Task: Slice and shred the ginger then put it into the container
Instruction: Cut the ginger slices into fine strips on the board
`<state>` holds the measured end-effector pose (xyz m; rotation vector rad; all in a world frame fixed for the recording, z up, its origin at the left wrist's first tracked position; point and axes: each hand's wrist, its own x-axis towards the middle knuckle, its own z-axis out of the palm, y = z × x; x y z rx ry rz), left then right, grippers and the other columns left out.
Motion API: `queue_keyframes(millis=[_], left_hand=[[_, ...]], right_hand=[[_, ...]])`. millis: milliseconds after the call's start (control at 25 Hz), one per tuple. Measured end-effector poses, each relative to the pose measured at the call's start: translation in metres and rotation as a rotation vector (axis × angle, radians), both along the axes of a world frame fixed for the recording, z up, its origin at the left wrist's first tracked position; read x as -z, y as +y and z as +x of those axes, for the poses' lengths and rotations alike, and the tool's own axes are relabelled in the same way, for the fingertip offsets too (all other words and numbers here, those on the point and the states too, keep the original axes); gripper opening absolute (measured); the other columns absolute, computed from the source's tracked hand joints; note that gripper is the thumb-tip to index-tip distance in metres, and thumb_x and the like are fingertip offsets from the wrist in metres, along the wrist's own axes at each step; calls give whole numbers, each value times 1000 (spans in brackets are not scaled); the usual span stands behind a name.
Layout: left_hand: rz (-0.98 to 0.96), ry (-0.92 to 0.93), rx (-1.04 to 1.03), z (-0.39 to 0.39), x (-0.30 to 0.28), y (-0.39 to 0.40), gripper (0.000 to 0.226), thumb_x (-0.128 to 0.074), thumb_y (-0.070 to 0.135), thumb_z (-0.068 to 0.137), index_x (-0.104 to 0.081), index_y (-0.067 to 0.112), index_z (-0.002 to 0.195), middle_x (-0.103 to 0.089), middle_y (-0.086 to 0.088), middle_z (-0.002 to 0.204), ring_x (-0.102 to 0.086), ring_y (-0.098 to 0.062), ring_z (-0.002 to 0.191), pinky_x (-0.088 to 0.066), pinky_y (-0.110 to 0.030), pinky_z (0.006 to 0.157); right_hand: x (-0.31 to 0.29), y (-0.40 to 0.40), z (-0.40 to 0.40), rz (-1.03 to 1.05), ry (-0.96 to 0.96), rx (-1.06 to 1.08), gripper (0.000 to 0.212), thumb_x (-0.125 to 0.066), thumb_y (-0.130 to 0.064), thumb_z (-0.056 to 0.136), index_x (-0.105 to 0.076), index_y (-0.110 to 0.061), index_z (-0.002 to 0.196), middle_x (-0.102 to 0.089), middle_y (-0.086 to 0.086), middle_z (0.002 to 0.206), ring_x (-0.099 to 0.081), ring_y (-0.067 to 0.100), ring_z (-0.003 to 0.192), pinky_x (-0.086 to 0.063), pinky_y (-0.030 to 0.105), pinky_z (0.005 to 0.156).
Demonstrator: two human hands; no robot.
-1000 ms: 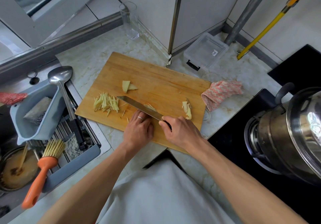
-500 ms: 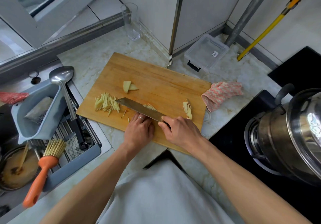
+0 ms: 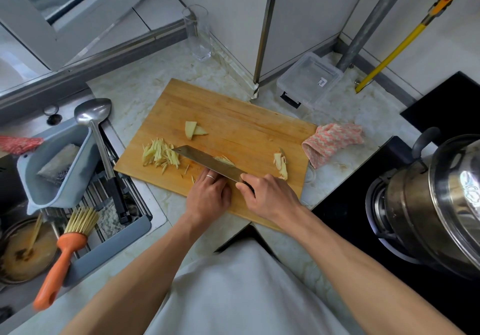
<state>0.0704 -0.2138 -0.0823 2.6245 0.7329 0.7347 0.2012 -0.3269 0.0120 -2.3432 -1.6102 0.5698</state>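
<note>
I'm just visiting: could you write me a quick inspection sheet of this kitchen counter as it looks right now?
Surface: marble counter bearing a wooden cutting board.
Job's things: shredded ginger, ginger slices, ginger scraps, knife, clear container, lid on.
Clutter: pink cloth, glass, ladle, orange brush.
Hands: right hand has a grip on the knife; left hand steadies ginger.
Cables: nothing seen.
Surroundings: sink rack, steel pot.

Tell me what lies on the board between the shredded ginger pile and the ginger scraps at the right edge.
In the head view, between the shredded ginger pile and the ginger scraps lie the knife, with a few fresh shreds beside its blade, and bare cutting board.
</note>
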Motion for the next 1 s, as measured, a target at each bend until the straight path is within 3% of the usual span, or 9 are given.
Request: queue_keyframes(millis=[120, 360, 560, 760, 1000], left_hand=[[-7, -8, -7, -1, 1, -1, 31, -47, 13, 86, -76, 3, 88, -69, -14, 99, -58, -33, 105, -51, -42, 95], [-20, -9, -12, -1, 2, -1, 31, -47, 13, 86, -76, 2, 86, -69, -15, 96, -55, -31, 103, -52, -41, 92], [-24, 11, -10, -1, 1, -2, 31, -47, 13, 87, -76, 3, 93, -69, -15, 100, -58, -34, 106, -49, -38, 96], [-19, -6, -24, -1, 2, -3, 32, -47, 14, 87, -77, 3, 89, -69, -15, 99, -58, -35, 105, -50, -41, 94], [-19, -5, -21, -2, 5, -2, 32, -47, 15, 88, -77, 5, 94, -69, -14, 103, -56, -35, 107, -49, -38, 93]], right_hand=[[-4, -3, -1, 10, 14, 8, 38, -42, -44, 104, -64, -16, 116, -74, 14, 94, -66, 41, 89, -49, 40, 64], [-3, -2, -1, 2, 9, 0, 36, -42, -44, 104, -64, -16, 111, -73, 14, 89, -66, 41, 85, -41, 38, 59], [0, 0, -3, 15, -9, 2, 38, -42, -44, 104, -64, -15, 114, -74, 15, 91, -67, 41, 86, -52, 43, 63], [-7, -4, -3, 6, 32, 19, 39, -43, -45, 104, -65, -14, 116, -73, 16, 97, -66, 42, 91, -53, 43, 68], [-4, 3, -2, -26, 10, -9, 37, -42, -44, 104, -64, -15, 114, -72, 16, 91, -65, 42, 87, -35, 36, 60]])
